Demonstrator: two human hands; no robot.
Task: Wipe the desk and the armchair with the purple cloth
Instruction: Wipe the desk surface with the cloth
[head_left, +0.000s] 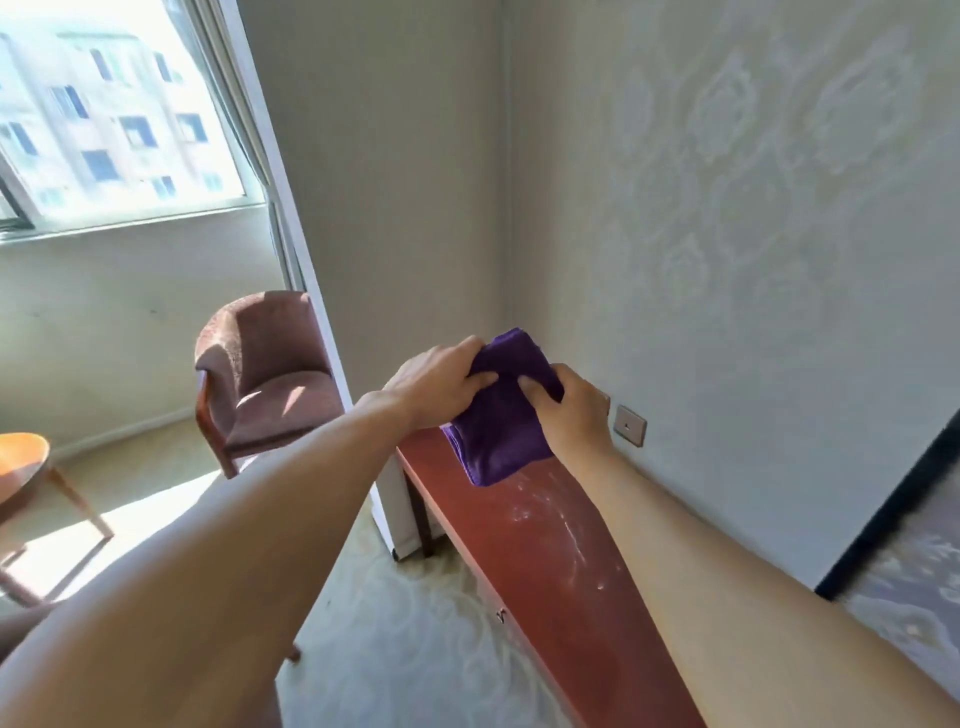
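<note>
Both my hands hold the folded purple cloth (498, 426) in the air above the far end of the desk. My left hand (441, 384) grips its upper left part, and my right hand (569, 408) pinches its right side. The cloth's lower edge hangs just over the reddish-brown desk (545, 561), a narrow top running along the right wall with white dusty smears on it. The armchair (265, 374), upholstered in dull pink with wooden arms and legs, stands further back on the left, past the desk's far end.
A white partition edge (363, 415) stands between the armchair and the desk. A wall socket (629, 426) sits on the patterned wall beside my right hand. A round wooden table (26, 467) is at the left edge. A window is at upper left over pale carpet.
</note>
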